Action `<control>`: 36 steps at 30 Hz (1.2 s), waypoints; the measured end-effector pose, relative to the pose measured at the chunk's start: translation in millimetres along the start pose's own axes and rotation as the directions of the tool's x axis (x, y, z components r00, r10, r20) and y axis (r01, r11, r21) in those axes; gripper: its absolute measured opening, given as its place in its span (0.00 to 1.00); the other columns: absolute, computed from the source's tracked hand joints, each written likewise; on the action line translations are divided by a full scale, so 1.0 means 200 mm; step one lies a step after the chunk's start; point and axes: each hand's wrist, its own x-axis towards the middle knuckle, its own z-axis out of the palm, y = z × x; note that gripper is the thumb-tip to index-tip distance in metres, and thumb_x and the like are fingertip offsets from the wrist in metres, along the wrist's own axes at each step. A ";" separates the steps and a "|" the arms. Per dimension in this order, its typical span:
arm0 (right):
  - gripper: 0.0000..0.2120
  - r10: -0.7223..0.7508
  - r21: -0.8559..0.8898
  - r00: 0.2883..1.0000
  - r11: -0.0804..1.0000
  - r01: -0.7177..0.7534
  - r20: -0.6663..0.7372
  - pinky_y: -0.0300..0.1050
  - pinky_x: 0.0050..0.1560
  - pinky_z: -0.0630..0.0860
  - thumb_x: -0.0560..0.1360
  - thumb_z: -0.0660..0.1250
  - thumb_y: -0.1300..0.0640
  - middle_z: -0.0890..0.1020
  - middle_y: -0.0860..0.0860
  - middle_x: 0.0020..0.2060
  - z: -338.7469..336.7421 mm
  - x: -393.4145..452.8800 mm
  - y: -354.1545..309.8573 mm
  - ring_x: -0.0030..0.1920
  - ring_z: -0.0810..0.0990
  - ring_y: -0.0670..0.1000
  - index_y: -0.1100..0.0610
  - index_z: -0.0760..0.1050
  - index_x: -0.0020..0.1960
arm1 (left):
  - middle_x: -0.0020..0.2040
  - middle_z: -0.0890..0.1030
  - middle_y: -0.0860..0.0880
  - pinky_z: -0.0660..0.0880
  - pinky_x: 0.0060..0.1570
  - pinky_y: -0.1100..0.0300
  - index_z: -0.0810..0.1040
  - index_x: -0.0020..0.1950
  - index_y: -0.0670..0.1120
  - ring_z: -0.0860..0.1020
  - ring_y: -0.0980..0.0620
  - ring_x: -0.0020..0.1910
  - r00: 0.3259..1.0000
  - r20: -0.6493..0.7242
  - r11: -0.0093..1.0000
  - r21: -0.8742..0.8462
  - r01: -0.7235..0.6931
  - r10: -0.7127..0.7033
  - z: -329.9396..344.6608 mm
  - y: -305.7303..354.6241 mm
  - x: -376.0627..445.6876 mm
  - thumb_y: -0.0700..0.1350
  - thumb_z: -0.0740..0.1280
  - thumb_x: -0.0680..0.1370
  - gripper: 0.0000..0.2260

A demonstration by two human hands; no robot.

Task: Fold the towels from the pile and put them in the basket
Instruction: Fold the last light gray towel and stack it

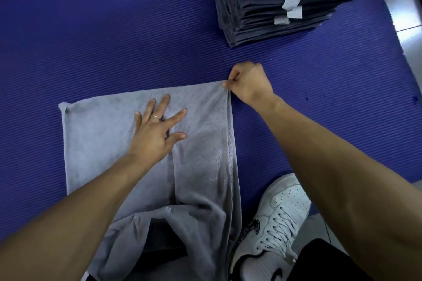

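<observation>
Towel [201, 134] lay soft and limp on the mat [114, 41], my left hand [155, 134] pressing flat-fingered, right hand [249, 84] pinching its far corner, where I judged grip best.

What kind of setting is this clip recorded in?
Probably an indoor floor workspace for folding laundry: a ribbed purple foam mat over pale floor tiles, a tall stack of folded grey towels, and a white sneaker beside the mat.
</observation>
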 end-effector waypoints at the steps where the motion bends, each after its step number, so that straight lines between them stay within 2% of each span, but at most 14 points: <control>1: 0.05 -0.021 -0.092 1.000 0.996 0.020 -0.013 0.50 0.44 0.81 0.74 0.72 0.55 0.81 0.51 0.43 0.00 -0.01 -0.02 0.42 0.81 0.51 0.57 0.78 0.45 | 0.81 0.48 0.54 0.39 0.75 0.40 0.64 0.74 0.64 0.41 0.48 0.80 1.000 -0.013 1.000 -0.002 -0.005 0.005 0.00 0.00 0.00 0.60 0.65 0.77 0.26; 3: 0.02 -0.077 -0.181 0.996 0.981 0.069 -0.039 0.53 0.44 0.81 0.75 0.67 0.61 0.80 0.54 0.44 0.00 -0.05 -0.07 0.42 0.80 0.54 0.59 0.77 0.47 | 0.81 0.52 0.53 0.43 0.76 0.39 0.68 0.73 0.63 0.46 0.47 0.80 0.998 -0.050 0.999 -0.029 -0.029 0.028 -0.02 -0.01 0.00 0.58 0.67 0.77 0.24; 6: 0.05 -0.154 -0.135 0.988 0.979 0.152 -0.007 0.53 0.41 0.81 0.75 0.64 0.64 0.81 0.52 0.41 0.02 -0.09 -0.17 0.40 0.80 0.54 0.57 0.77 0.45 | 0.79 0.61 0.51 0.55 0.76 0.41 0.75 0.69 0.59 0.56 0.45 0.78 0.995 -0.062 0.992 -0.085 -0.088 0.083 -0.07 -0.08 -0.02 0.53 0.70 0.77 0.20; 10: 0.06 -0.217 -0.126 0.963 0.963 0.238 0.160 0.53 0.44 0.81 0.74 0.65 0.63 0.82 0.52 0.40 0.14 -0.15 -0.33 0.42 0.81 0.54 0.54 0.77 0.42 | 0.72 0.72 0.52 0.67 0.68 0.59 0.80 0.64 0.54 0.68 0.53 0.71 0.994 -0.052 0.988 -0.110 -0.105 0.100 -0.24 -0.17 -0.08 0.51 0.70 0.78 0.15; 13: 0.04 -0.276 -0.124 0.936 0.944 0.307 0.217 0.53 0.46 0.79 0.73 0.66 0.63 0.84 0.54 0.42 0.29 -0.21 -0.47 0.46 0.80 0.56 0.58 0.79 0.44 | 0.63 0.79 0.56 0.71 0.65 0.55 0.81 0.62 0.54 0.75 0.56 0.64 0.992 -0.013 0.987 -0.095 -0.130 0.129 -0.40 -0.34 -0.16 0.51 0.69 0.78 0.13; 15: 0.04 -0.322 -0.098 0.922 0.932 0.348 0.215 0.54 0.45 0.79 0.73 0.66 0.64 0.84 0.55 0.40 0.41 -0.25 -0.57 0.43 0.81 0.58 0.60 0.80 0.43 | 0.59 0.80 0.59 0.73 0.63 0.52 0.81 0.60 0.57 0.76 0.57 0.61 0.993 0.038 0.994 -0.032 -0.107 0.109 -0.53 -0.50 -0.21 0.54 0.66 0.79 0.11; 17: 0.05 -0.308 -0.054 0.928 0.944 0.326 0.211 0.54 0.44 0.80 0.72 0.65 0.62 0.84 0.53 0.39 0.51 -0.26 -0.66 0.41 0.81 0.56 0.56 0.79 0.41 | 0.58 0.81 0.57 0.75 0.59 0.49 0.82 0.59 0.55 0.78 0.54 0.58 0.998 0.037 0.998 0.004 -0.059 0.059 -0.63 -0.67 -0.24 0.51 0.67 0.79 0.10; 20: 0.03 -0.286 -0.016 0.931 0.955 0.297 0.225 0.52 0.47 0.80 0.73 0.66 0.60 0.83 0.51 0.43 0.64 -0.27 -0.79 0.43 0.81 0.54 0.54 0.78 0.44 | 0.54 0.82 0.51 0.74 0.58 0.50 0.82 0.58 0.49 0.79 0.50 0.54 0.995 -0.097 1.000 -0.006 -0.007 0.007 -0.74 -0.86 -0.22 0.46 0.69 0.79 0.09; 23: 0.05 -0.285 -0.034 0.918 0.951 0.306 0.276 0.50 0.47 0.80 0.75 0.67 0.58 0.80 0.50 0.47 0.72 -0.27 -0.88 0.43 0.79 0.51 0.53 0.77 0.50 | 0.54 0.81 0.49 0.72 0.59 0.56 0.81 0.60 0.48 0.78 0.49 0.56 0.984 -0.167 0.997 -0.053 0.052 -0.060 -0.78 -0.96 -0.17 0.49 0.70 0.78 0.12; 25: 0.09 -0.251 -0.098 0.918 0.951 0.292 0.306 0.48 0.49 0.79 0.75 0.67 0.57 0.78 0.49 0.49 0.78 -0.26 -0.94 0.47 0.78 0.52 0.54 0.77 0.55 | 0.50 0.82 0.51 0.75 0.55 0.55 0.83 0.57 0.49 0.79 0.51 0.51 0.985 -0.128 0.984 -0.148 0.097 -0.116 -0.79 -1.01 -0.14 0.53 0.73 0.75 0.13; 28: 0.15 -0.185 -0.137 0.952 0.965 0.222 0.243 0.50 0.53 0.79 0.74 0.66 0.57 0.80 0.52 0.54 0.83 -0.25 -0.99 0.53 0.80 0.55 0.55 0.76 0.60 | 0.42 0.82 0.57 0.78 0.49 0.52 0.84 0.50 0.53 0.79 0.57 0.43 0.987 -0.052 0.968 -0.208 0.141 -0.155 -0.74 -1.03 -0.10 0.56 0.75 0.73 0.10; 31: 0.19 -0.123 -0.211 0.959 0.961 0.180 0.257 0.51 0.55 0.79 0.75 0.67 0.56 0.79 0.52 0.60 0.84 -0.24 -1.01 0.56 0.80 0.54 0.55 0.73 0.66 | 0.40 0.83 0.57 0.79 0.48 0.55 0.85 0.46 0.53 0.80 0.61 0.41 0.978 -0.075 0.951 -0.258 0.171 -0.196 -0.72 -1.05 -0.08 0.51 0.74 0.74 0.04; 34: 0.19 -0.080 -0.283 0.961 0.946 0.157 0.266 0.51 0.53 0.80 0.76 0.66 0.55 0.79 0.51 0.61 0.83 -0.24 -1.06 0.54 0.80 0.54 0.55 0.72 0.66 | 0.39 0.84 0.59 0.76 0.46 0.65 0.85 0.43 0.53 0.80 0.64 0.41 0.968 -0.024 0.876 -0.431 0.217 -0.251 -0.76 -1.06 -0.09 0.46 0.72 0.75 0.03; 36: 0.19 -0.057 -0.335 0.963 0.931 0.147 0.264 0.50 0.52 0.80 0.76 0.66 0.54 0.79 0.51 0.60 0.83 -0.25 -1.09 0.53 0.80 0.54 0.55 0.72 0.66 | 0.40 0.85 0.56 0.77 0.42 0.65 0.86 0.44 0.50 0.81 0.62 0.41 0.939 0.080 0.744 -0.589 0.315 -0.334 -0.80 -1.07 -0.10 0.45 0.72 0.75 0.03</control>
